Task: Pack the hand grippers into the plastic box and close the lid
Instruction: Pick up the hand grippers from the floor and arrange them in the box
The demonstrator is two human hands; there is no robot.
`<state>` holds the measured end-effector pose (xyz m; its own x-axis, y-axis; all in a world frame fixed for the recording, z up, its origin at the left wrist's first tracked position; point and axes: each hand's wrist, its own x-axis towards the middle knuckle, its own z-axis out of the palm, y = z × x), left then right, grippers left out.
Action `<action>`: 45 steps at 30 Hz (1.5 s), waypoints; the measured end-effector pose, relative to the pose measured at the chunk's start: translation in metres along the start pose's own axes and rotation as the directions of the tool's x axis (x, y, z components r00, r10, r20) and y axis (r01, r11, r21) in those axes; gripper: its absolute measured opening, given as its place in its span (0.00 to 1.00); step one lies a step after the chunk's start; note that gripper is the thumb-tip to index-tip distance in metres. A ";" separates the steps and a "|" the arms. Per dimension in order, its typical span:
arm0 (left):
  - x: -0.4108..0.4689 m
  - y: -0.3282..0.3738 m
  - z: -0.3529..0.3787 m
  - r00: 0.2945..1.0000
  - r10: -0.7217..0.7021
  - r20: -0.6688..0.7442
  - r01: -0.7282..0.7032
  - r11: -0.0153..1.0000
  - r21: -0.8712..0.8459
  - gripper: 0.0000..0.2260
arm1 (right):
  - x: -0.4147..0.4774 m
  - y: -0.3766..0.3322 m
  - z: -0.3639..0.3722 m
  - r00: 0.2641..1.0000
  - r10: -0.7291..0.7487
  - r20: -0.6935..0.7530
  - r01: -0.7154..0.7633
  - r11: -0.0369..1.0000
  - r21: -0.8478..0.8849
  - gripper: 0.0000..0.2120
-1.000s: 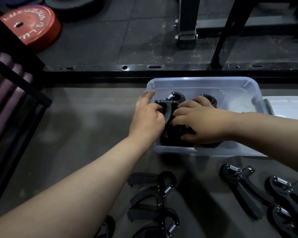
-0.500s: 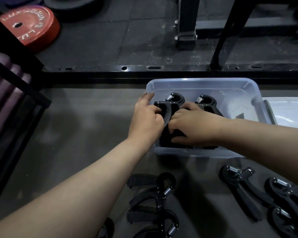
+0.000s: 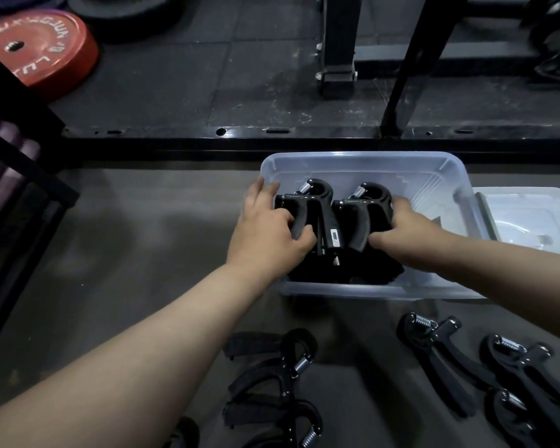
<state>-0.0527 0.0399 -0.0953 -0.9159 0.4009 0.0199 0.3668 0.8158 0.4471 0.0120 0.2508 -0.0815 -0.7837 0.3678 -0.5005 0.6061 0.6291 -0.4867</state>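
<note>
Hand grippers point(image 3: 337, 218) between both hands' grip, inside box point(image 3: 446, 176)

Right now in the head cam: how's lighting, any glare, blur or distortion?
Head view: dim overall, so the black hand grippers in the plastic box merge into shadow low down; mild glare on the lid and the black steel rail; wide-angle bowing toward the edges; hands sharp, no motion blur.

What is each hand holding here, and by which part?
Left hand grips the left gripper in the box by its handle; right hand grips the right gripper by its handle.
</note>
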 end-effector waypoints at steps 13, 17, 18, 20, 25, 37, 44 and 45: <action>0.000 -0.001 0.000 1.000 0.015 0.005 -0.015 0.997 0.078 0.17 | 0.004 0.003 0.001 0.999 -0.050 0.013 0.050 0.998 -0.041 0.24; 0.000 -0.001 -0.001 1.000 0.022 0.002 -0.022 0.996 0.087 0.18 | -0.005 0.000 -0.002 0.945 -0.256 -0.205 0.230 0.963 -0.142 0.27; 0.000 -0.001 0.000 1.000 0.022 0.004 -0.022 0.996 0.089 0.18 | -0.008 -0.003 -0.002 0.891 -0.390 -0.233 0.349 0.916 -0.199 0.28; -0.001 -0.001 0.000 1.000 0.023 0.003 -0.023 0.996 0.089 0.18 | -0.013 -0.012 -0.001 0.785 -0.605 -0.131 0.553 0.781 -0.291 0.28; -0.001 0.006 -0.005 0.999 -0.052 -0.004 0.051 0.998 -0.019 0.16 | -0.015 -0.033 0.017 0.569 -0.781 0.260 0.741 0.348 -0.574 0.19; 0.002 0.005 -0.004 0.996 -0.054 0.072 0.046 0.993 0.109 0.20 | 0.000 -0.055 0.023 0.552 -0.649 0.524 0.766 0.145 -0.626 0.11; 0.003 0.005 -0.003 0.996 -0.066 0.060 0.062 0.996 0.062 0.21 | -0.010 -0.057 0.027 0.588 -0.615 0.526 0.715 0.090 -0.694 0.15; 0.003 0.005 -0.004 0.996 -0.069 0.065 0.067 0.997 0.032 0.20 | -0.010 -0.058 0.028 0.588 -0.612 0.529 0.713 0.082 -0.696 0.15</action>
<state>-0.0545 0.0437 -0.0898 -0.9264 0.3702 -0.0687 0.3100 0.8535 0.4189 -0.0116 0.1911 -0.0681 -0.7595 -0.5314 -0.3752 -0.6036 0.7908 0.1017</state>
